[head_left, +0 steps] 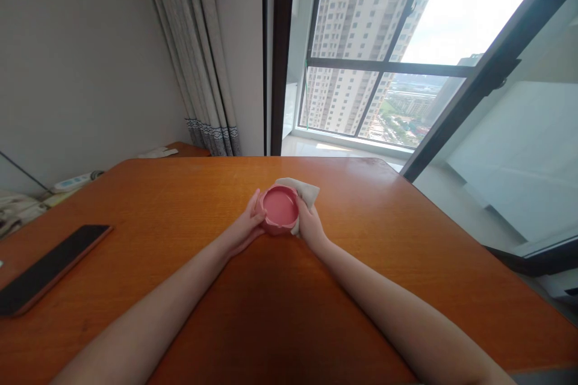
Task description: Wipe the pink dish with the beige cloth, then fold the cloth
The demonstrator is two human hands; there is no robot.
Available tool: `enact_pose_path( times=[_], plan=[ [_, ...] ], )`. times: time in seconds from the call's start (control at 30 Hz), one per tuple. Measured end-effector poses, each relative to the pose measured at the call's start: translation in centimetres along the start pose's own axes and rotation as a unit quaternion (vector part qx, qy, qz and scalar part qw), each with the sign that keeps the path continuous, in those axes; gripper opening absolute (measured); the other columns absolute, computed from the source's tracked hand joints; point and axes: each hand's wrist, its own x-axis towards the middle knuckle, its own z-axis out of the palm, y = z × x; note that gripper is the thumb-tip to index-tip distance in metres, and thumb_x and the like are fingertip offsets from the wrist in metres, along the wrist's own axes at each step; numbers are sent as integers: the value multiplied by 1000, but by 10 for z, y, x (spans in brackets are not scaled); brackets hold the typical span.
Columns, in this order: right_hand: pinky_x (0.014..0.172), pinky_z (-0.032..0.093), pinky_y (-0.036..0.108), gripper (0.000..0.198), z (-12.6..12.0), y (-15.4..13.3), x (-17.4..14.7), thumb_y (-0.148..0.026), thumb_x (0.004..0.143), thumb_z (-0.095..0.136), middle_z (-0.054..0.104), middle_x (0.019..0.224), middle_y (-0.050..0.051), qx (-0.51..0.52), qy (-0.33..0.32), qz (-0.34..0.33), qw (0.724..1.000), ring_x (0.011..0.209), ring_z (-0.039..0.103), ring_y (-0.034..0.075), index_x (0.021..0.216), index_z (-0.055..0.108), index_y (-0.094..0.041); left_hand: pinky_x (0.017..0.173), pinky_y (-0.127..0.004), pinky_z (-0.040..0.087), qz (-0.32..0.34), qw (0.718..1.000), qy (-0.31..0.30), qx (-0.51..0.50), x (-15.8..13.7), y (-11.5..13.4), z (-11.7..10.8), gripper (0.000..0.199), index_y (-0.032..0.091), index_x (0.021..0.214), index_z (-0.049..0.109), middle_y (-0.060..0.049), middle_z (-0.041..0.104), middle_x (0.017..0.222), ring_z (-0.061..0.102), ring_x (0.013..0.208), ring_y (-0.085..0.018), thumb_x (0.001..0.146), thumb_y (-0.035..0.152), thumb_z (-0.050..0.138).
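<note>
A round pink bowl [280, 207] with a notched, wavy rim is held between both hands over the middle of the wooden table, its opening tilted toward me. My left hand [247, 224] grips its left side, the thumb at the rim. On the right, my right hand [311, 222] presses a pale cloth [303, 189] against the bowl's outer wall, the thumb near the rim. The cloth sticks out behind and to the right of the bowl. Parts of the fingers on both sides are hidden behind the bowl and cloth.
The brown wooden table [180, 192] spreads out around the hands. A dark, flat, phone-like slab [49, 267] lies at the left. Beyond the left edge is a white power strip [74, 181]. A grey curtain [194, 60] and a large window [383, 66] stand behind.
</note>
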Motion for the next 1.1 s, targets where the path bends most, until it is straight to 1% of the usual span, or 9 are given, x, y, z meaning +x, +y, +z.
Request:
enact_pose_path(
  times=[0.07, 0.17, 0.3, 0.43, 0.57, 0.73, 0.9, 1.03, 1.1],
  plan=[
    [94, 45, 39, 41, -5, 2, 6, -50, 79, 52, 66, 108, 4, -15, -36, -2, 999, 106, 58, 25, 103, 64, -19, 88, -41, 50, -38, 998, -23, 35, -1, 2, -5, 87, 36, 139, 27, -8, 25, 148, 42, 125, -30, 67, 24, 74],
    [95, 43, 40, 38, -8, 7, 10, -48, 78, 54, 67, 106, 5, -42, -66, 9, 997, 105, 58, 26, 100, 65, -19, 83, -46, 52, -71, 997, -9, 38, 1, 0, -10, 77, 34, 138, 29, -11, 30, 145, 48, 118, -31, 72, 34, 69],
    [102, 36, 41, 42, 0, 12, -2, -48, 83, 47, 61, 116, 6, -42, -48, -22, 998, 114, 52, 23, 112, 59, -20, 84, -41, 52, -20, 999, 34, 16, 7, -8, -7, 61, 27, 132, 40, -12, 42, 138, 51, 115, -27, 76, 34, 64],
    [109, 23, 43, 37, 6, 8, -13, -41, 84, 48, 57, 120, 5, -98, -34, -89, 991, 123, 43, 20, 116, 56, -24, 85, -39, 51, 12, 1000, 8, -17, 9, -8, -7, 54, 27, 127, 44, -9, 50, 131, 55, 110, -24, 78, 33, 63],
    [106, 29, 43, 28, -2, 3, -5, -34, 83, 46, 62, 110, 4, -124, -45, -107, 985, 114, 51, 22, 105, 62, -24, 79, -38, 53, -32, 999, -31, 6, 6, 0, -11, 52, 23, 126, 47, -12, 54, 125, 57, 106, -26, 80, 43, 58],
    [103, 35, 41, 27, -5, 4, 1, -34, 80, 50, 65, 104, 4, -116, -81, -73, 987, 109, 55, 23, 101, 63, -22, 68, -30, 55, -36, 996, 23, 79, 8, -1, -12, 47, 19, 119, 55, -12, 60, 116, 61, 93, -23, 76, 34, 63],
    [106, 32, 40, 43, 15, 5, -16, -49, 84, 45, 60, 120, 6, -51, -47, -18, 997, 118, 48, 20, 115, 54, -21, 75, -31, 54, 61, 995, 76, 26, 10, -5, -4, 49, 22, 121, 50, -9, 59, 118, 60, 96, -20, 75, 30, 64],
    [103, 36, 40, 41, 15, 4, -20, -46, 83, 48, 60, 119, 6, -61, -2, -20, 998, 114, 52, 21, 114, 54, -20, 83, -38, 51, 42, 999, 35, -3, 7, 1, 0, 52, 20, 123, 49, -11, 59, 119, 58, 102, -24, 79, 45, 58],
    [101, 38, 41, 37, 9, 1, -15, -44, 84, 46, 63, 113, 5, -71, -10, -40, 997, 110, 55, 22, 110, 57, -21, 84, -38, 50, 22, 999, 32, 11, 7, 3, -1, 52, 20, 121, 52, -11, 58, 120, 56, 106, -26, 79, 50, 56]
  ],
)
